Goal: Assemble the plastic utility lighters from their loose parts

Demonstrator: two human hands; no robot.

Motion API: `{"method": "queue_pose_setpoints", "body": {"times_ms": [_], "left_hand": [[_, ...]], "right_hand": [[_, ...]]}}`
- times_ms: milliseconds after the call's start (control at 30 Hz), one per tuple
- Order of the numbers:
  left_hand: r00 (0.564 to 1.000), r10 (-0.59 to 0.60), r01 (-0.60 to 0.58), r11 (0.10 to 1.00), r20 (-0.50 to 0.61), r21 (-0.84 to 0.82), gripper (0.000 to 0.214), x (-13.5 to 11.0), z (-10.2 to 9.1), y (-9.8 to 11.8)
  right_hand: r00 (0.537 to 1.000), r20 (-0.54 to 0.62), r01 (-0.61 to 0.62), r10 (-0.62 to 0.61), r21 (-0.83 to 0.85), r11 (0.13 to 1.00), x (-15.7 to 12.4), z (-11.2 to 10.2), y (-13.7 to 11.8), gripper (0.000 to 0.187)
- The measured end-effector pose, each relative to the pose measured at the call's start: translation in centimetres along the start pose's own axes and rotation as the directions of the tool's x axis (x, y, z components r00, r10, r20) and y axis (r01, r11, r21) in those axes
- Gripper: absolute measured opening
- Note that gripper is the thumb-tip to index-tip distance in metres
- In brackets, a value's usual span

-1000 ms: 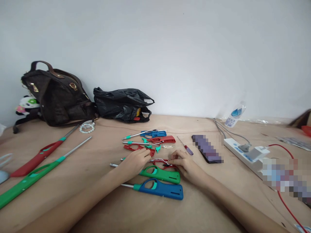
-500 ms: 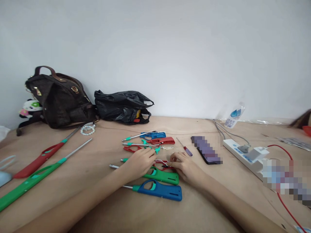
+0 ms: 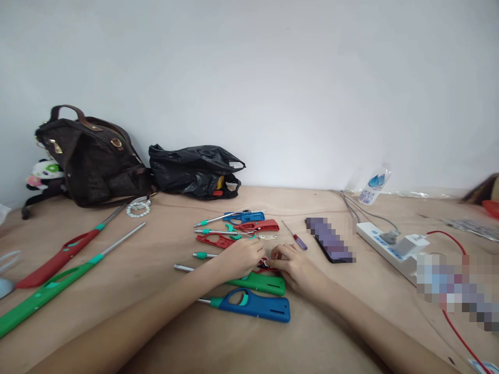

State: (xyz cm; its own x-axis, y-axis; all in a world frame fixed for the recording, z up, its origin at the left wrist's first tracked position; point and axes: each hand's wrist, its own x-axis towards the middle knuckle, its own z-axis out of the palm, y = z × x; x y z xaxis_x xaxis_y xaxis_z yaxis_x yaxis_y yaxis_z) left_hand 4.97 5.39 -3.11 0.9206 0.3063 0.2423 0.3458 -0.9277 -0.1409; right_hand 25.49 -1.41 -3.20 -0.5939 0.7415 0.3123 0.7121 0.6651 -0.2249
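Observation:
My left hand point(image 3: 244, 258) and my right hand point(image 3: 293, 266) meet over a red lighter shell with wires point(image 3: 268, 267) on the table, fingers curled and pinching at it. Just in front lie a green lighter point(image 3: 262, 283) and a blue lighter point(image 3: 253, 305). Behind my hands are an open red shell half point(image 3: 213, 240), another red shell point(image 3: 259, 226), a blue shell point(image 3: 245, 216) and loose teal parts. A small screwdriver point(image 3: 295, 237) lies beside my right hand.
Long red lighter point(image 3: 62, 252) and long green lighter point(image 3: 47, 291) lie at left. A brown handbag point(image 3: 93, 156) and black plastic bag point(image 3: 195, 169) stand by the wall. A phone point(image 3: 329, 240), power strip point(image 3: 390, 244), red cable point(image 3: 460, 332) and bottle point(image 3: 374, 183) are at right.
My left hand has slid right along the red shell toward my right hand, uncovering the teal nozzle end. The right hand stayed about where it was.

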Motion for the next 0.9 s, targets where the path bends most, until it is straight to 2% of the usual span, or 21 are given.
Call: {"method": "queue_pose_setpoints", "body": {"times_ms": [167, 400, 700, 900], "left_hand": [[0.997, -0.059, 0.052, 0.991, -0.057, -0.121, 0.016, 0.0, 0.1, -0.2], [0.997, -0.067, 0.060, 0.983, -0.037, -0.175, 0.015, -0.1, 0.2, -0.4], [0.998, 0.005, -0.013, 0.991, -0.065, -0.136, 0.013, -0.3, 0.1, -0.7], [0.998, 0.005, -0.015, 0.983, -0.055, -0.183, 0.015, -0.1, -0.4, -0.3]], "right_hand": [[1.000, -0.023, 0.001, -0.002, -0.024, 1.000, 0.0, 0.1, -0.2, 0.034], [0.999, -0.031, -0.014, 0.012, -0.080, 0.997, -0.1, 0.5, -0.7, 0.033], [0.997, 0.027, -0.070, 0.069, 0.054, 0.996, 0.0, -0.3, -1.0, 0.038], [0.994, 0.032, -0.106, 0.104, 0.090, 0.990, 0.0, -0.2, -0.9, 0.039]]}}
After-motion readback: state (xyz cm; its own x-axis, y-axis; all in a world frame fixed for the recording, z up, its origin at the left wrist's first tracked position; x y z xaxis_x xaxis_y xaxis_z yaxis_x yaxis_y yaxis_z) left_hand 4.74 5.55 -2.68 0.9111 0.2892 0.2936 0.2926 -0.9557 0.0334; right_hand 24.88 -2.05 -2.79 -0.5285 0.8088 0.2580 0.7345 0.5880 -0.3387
